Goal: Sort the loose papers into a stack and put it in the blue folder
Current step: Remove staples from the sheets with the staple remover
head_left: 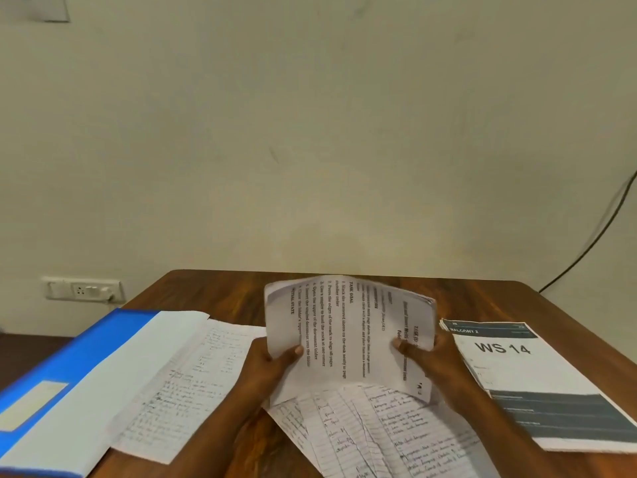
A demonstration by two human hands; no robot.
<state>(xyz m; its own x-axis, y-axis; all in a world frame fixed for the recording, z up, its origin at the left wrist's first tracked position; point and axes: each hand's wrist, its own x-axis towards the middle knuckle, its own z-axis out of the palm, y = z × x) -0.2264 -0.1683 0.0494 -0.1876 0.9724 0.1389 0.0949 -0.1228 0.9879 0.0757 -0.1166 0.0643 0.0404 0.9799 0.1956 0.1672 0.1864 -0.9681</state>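
Two hands, left hand (272, 362) and right hand (425, 357), grip one paper bundle (348, 332).

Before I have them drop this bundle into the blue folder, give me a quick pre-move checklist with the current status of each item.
1. Both hands on the bundle: ok. The left hand and right hand grip the printed sheets by opposite sides.
2. Bundle squared up: not ok. It bows upward and its right-side edges look uneven.
3. All loose papers gathered: not ok. Handwritten pages lie fanned under the hands, another handwritten sheet beside the folder, and the WS 14 stack on the right.
4. Blue folder open and ready: cannot tell. White paper covers part of it.
5. Page order: cannot tell.
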